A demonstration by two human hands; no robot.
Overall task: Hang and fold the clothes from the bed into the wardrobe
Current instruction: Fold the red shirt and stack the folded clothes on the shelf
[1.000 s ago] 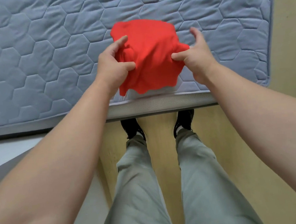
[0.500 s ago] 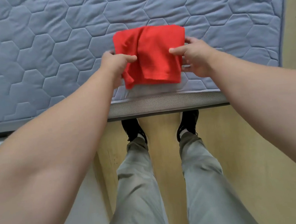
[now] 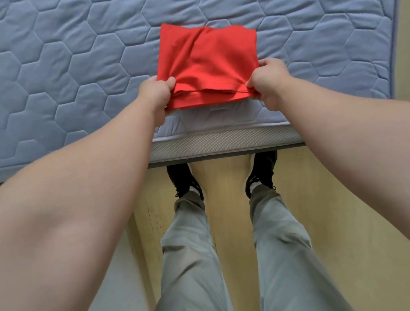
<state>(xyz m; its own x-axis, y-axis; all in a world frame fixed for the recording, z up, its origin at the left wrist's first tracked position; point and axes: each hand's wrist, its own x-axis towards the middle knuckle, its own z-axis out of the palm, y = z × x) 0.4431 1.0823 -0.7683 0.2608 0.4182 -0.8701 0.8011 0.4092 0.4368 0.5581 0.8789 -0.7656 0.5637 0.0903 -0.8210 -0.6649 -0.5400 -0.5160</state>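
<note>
I note a grey quilted mattress (image 3: 65, 68) over a pale wooden floor (image 3: 355, 216); no wardrobe is in view. A folded red garment (image 3: 205, 62) lies on the mattress near its front edge. The left hand (image 3: 156, 93) pinches the garment's near left corner, the right hand (image 3: 268, 81) the near right corner. I judge the fold nearly complete: I would keep both near corners level, hems aligned, and smooth the centre crease before lifting.

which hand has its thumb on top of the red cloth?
The left hand: its thumb lies over the red cloth at the near left corner. The right hand pinches the near right corner with fingers curled, thumb hidden.
</note>
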